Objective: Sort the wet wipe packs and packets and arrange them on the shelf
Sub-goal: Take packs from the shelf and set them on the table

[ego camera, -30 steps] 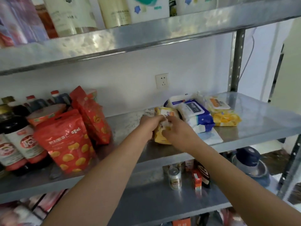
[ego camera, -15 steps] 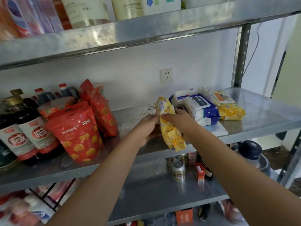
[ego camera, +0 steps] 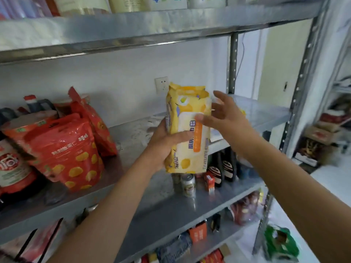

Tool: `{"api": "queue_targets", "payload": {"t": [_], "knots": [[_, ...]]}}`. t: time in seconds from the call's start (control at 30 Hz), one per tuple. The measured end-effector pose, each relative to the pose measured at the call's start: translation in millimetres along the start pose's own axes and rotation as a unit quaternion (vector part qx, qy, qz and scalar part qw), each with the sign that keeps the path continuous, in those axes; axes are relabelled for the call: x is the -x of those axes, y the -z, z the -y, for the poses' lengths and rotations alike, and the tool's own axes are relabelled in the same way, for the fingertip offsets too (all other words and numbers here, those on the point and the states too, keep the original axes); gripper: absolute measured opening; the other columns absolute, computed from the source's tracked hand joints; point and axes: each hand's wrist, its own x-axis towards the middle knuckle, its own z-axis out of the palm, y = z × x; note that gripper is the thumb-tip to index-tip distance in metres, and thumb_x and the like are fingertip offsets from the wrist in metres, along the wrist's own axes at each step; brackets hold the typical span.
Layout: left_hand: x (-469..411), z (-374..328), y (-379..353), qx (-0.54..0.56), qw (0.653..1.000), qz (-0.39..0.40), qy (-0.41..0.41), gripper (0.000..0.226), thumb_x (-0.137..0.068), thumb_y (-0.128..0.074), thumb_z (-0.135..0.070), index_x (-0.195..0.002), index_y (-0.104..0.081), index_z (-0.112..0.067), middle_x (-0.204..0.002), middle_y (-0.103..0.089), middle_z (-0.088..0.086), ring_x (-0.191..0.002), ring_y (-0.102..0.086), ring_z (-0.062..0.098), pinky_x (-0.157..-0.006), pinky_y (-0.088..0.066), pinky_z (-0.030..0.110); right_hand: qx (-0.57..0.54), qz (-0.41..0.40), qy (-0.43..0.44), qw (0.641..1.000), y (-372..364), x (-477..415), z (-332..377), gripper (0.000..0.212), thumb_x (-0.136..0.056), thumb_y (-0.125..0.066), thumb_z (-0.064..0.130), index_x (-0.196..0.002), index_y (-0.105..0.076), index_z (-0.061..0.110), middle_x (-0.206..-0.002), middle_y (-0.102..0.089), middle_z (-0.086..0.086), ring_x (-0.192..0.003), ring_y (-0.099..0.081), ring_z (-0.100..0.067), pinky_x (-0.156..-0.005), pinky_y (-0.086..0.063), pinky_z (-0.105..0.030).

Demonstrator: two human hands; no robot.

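Observation:
A yellow wet wipe pack [ego camera: 190, 149] with a white and orange lid label stands upright in the air in front of the middle metal shelf [ego camera: 133, 133]. My left hand [ego camera: 163, 143] grips its left side and front, thumb across the label. My right hand [ego camera: 226, 118] is beside the pack's right edge, fingers spread, its thumb touching the label. The other wipe packs further right on the shelf are hidden behind the pack and my right hand.
Red snack bags [ego camera: 64, 152] and sauce bottles [ego camera: 13, 164] fill the shelf's left part. A wall socket [ego camera: 161, 85] sits behind the pack. Below, a can [ego camera: 188, 185] and dark bottles [ego camera: 222, 169] stand on the lower shelf. An upright post [ego camera: 232, 63] rises at the right.
The yellow pack has been lifted off the shelf and turned upright, label toward me. My right hand has let go and spread its fingers; the left hand now holds the pack alone.

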Motion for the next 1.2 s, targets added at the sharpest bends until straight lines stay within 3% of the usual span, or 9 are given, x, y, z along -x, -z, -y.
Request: {"api": "queue_targets", "payload": {"t": [0.1,0.27,0.43,0.57,0.77,0.9,0.97,1.07,1.2], "knots": [[12.3,9.6,-18.2,0.011,0.995,0.102,0.001,0.060,-0.070,-0.077,-0.001,-0.127,-0.056,-0.007,-0.115,-0.071,0.019,-0.102,-0.069,0.038,-0.082,-0.058,0.051,-0.056,0.015,-0.044,0.997,17.1,35.5,2.7,0.068,-0.075,-0.079,0.018,-0.133,-0.046,0.027,-0.107,-0.075,-0.001,-0.097,-0.074,-0.020,-0.076,-0.061,-0.034],[41.3,46.9,-70.2,0.035,0.971,0.230,0.054,0.063,-0.070,-0.078,0.003,-0.127,-0.056,-0.009,-0.110,-0.073,0.014,-0.100,-0.070,0.035,-0.080,-0.058,0.048,-0.026,-0.091,-0.087,0.992,50.0,123.4,-10.2,0.075,-0.075,-0.083,0.017,-0.139,-0.045,0.019,-0.122,-0.069,-0.010,-0.105,-0.071,-0.028,-0.082,-0.059,-0.045],[87.5,76.6,-152.6,0.032,0.926,0.359,0.109,0.066,-0.070,-0.081,0.000,-0.128,-0.054,-0.016,-0.114,-0.072,0.014,-0.101,-0.070,0.036,-0.083,-0.058,0.052,-0.020,-0.262,-0.103,0.959,81.6,233.1,-11.6,0.054,-0.080,-0.076,0.002,-0.129,-0.054,0.010,-0.108,-0.074,-0.007,-0.096,-0.074,-0.028,-0.070,-0.061,-0.041],[137.1,89.2,-222.2,0.037,0.875,0.463,0.135,0.062,-0.073,-0.081,-0.001,-0.126,-0.053,-0.016,-0.112,-0.072,0.015,-0.099,-0.070,0.037,-0.083,-0.057,0.056,-0.021,-0.394,-0.122,0.911,103.7,324.7,-4.7,0.056,-0.079,-0.077,0.002,-0.129,-0.055,0.008,-0.111,-0.073,-0.010,-0.095,-0.074,-0.029,-0.065,-0.060,-0.037],[243.6,104.5,-321.2,-0.002,0.776,0.613,0.147,0.063,-0.066,-0.088,-0.015,-0.121,-0.056,-0.022,-0.108,-0.074,0.008,-0.096,-0.073,0.031,-0.082,-0.059,0.048,-0.022,-0.561,-0.142,0.815,114.9,478.3,7.8,0.054,-0.077,-0.079,0.004,-0.126,-0.057,0.006,-0.111,-0.073,-0.014,-0.094,-0.074,-0.033,-0.071,-0.061,-0.046],[329.2,130.4,-375.8,-0.151,0.638,0.742,0.136,0.083,-0.062,-0.090,-0.048,-0.132,-0.050,-0.028,-0.117,-0.072,0.000,-0.102,-0.072,0.023,-0.088,-0.058,0.047,-0.058,-0.698,-0.144,0.699,99.1,601.6,3.7,0.049,-0.075,-0.080,0.003,-0.119,-0.059,0.010,-0.103,-0.076,-0.010,-0.089,-0.075,-0.031,-0.065,-0.061,-0.042],[377.7,143.9,-393.4,-0.213,0.582,0.773,0.138,0.071,-0.066,-0.087,-0.046,-0.125,-0.054,-0.027,-0.114,-0.072,-0.001,-0.099,-0.073,0.019,-0.083,-0.060,0.040,-0.076,-0.753,-0.138,0.639,86.3,665.8,1.5,0.050,-0.077,-0.079,0.004,-0.122,-0.058,0.010,-0.105,-0.075,-0.010,-0.089,-0.075,-0.029,-0.066,-0.061,-0.041],[453.2,159.5,-413.5,-0.218,0.571,0.771,0.178,0.051,-0.074,-0.085,-0.033,-0.116,-0.061,-0.018,-0.109,-0.072,0.006,-0.094,-0.073,0.018,-0.075,-0.061,0.033,-0.102,-0.812,-0.119,0.563,66.2,751.9,-0.9,0.055,-0.074,-0.080,0.006,-0.123,-0.058,0.012,-0.105,-0.074,-0.008,-0.092,-0.074,-0.028,-0.067,-0.060,-0.042],[540.7,174.1,-439.8,-0.221,0.559,0.780,0.174,0.040,-0.079,-0.082,-0.028,-0.113,-0.065,-0.017,-0.106,-0.072,0.007,-0.090,-0.072,0.018,-0.069,-0.059,0.027,-0.136,-0.851,-0.105,0.496,48.0,831.0,-11.4,0.062,-0.068,-0.081,0.014,-0.126,-0.057,0.013,-0.109,-0.074,-0.008,-0.093,-0.074,-0.026,-0.069,-0.062,-0.043]]}}
